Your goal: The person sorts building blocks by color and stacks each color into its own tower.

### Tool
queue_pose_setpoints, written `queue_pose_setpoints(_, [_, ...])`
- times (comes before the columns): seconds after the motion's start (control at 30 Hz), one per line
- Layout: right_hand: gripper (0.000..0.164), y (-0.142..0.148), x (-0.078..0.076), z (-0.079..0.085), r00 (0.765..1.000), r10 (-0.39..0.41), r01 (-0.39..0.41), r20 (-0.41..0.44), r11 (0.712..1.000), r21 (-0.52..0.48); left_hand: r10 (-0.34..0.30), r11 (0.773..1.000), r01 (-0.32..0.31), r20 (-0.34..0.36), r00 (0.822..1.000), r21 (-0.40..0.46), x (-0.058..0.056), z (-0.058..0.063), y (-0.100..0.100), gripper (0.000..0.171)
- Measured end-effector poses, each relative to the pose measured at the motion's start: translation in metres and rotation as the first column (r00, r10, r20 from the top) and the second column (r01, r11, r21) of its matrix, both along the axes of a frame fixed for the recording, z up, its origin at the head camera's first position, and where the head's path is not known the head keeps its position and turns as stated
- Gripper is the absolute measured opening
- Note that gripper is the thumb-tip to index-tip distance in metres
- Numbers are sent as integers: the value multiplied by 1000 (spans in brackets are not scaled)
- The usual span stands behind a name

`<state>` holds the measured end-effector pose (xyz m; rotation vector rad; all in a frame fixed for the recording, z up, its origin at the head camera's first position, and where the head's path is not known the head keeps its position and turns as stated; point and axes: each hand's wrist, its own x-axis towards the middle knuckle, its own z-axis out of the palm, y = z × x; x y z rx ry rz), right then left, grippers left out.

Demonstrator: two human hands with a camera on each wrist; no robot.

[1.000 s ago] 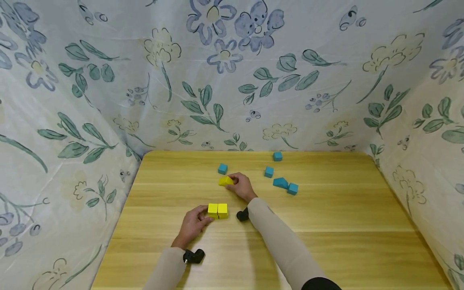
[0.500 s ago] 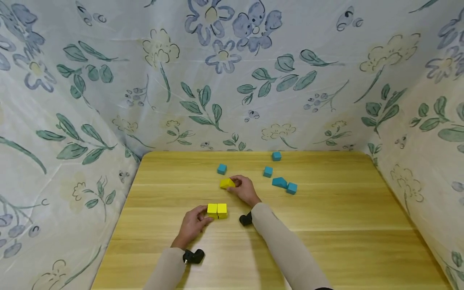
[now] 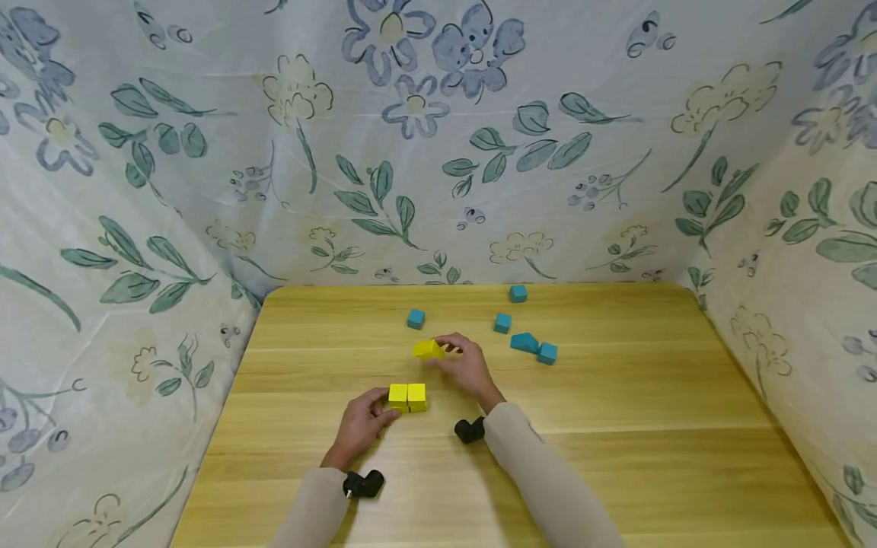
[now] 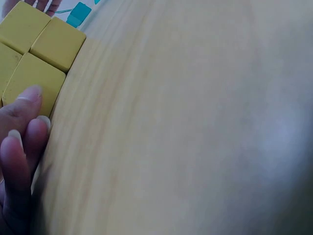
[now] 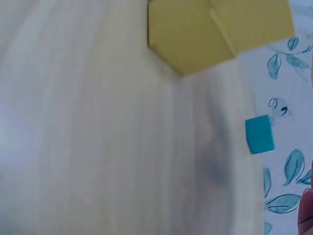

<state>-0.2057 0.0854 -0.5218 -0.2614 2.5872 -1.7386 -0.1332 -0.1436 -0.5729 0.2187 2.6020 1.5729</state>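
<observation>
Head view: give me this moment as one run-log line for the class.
left hand: holds yellow blocks | right hand: holds yellow piece | blue pieces: untouched

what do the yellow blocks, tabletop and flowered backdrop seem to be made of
Yellow blocks: painted wood or plastic, can't tell which; even, matte colour, rounded corners. Tabletop: wood or wood-look laminate; long grain streaks, soft sheen. Flowered backdrop: probably matte printed fabric, from its soft wrinkles.

Clear Above, Hazy at Wrists

Softly lit in the head view, warmer on the cloth (image 3: 788, 304) right of the table (image 3: 658, 396); pale with sheen on the table's near part, darkened by shadow beside the right sleeve (image 3: 548, 472). Dimmer and milky in both wrist views, blurred along the table grain, bluish with glare.
</observation>
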Motion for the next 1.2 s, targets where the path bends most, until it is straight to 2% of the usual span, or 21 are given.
queue_pose_setpoints(0.17, [32,-4,15,7,997,44,-45,-62,999,-28,6,1000,-6,1,1000,-14,0,2,-1,41])
queue_pose_setpoints(0.27, [33,-9,25,10,995,71,-74,-68,997,-39,9,1000,-8,3,1000,-16,0,4,-1,40])
queue_pose_setpoints(0.5, [32,-21,41,7,983,136,-139,-122,990,-12,4,1000,-4,5,1000,-12,0,5,-1,38])
queue_pose_setpoints(0.93, [33,-30,48,-3,966,193,-179,-172,979,93,15,999,-14,2,1000,-32,0,6,1,39])
queue_pose_setpoints(1.2, [34,-29,48,-4,962,200,-188,-185,979,83,11,1000,-11,-5,1000,-29,0,5,2,40])
